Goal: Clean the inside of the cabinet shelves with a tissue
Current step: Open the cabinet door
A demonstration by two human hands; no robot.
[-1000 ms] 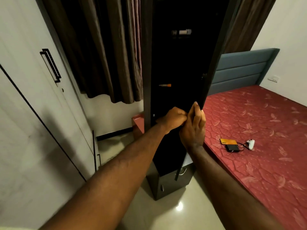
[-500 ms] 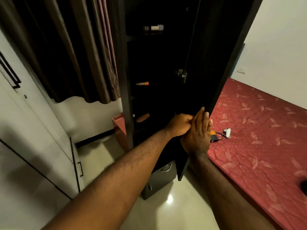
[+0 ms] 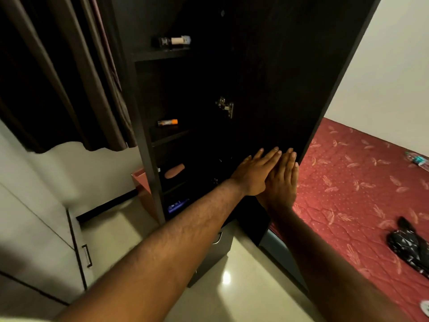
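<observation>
Cab. door (image 3: 278, 84) under flat fingers (image 3: 269, 156) — touching

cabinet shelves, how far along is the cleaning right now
Done: the cabinet door stands open, so the shelves are exposed. In hand: the left hand and right hand lie flat on the door's inner face, fingers straight; no tissue is visible. Left: all the wiping. The shelves hold a small bottle and an orange-capped tube, and nothing shows any shelf wiped.
</observation>
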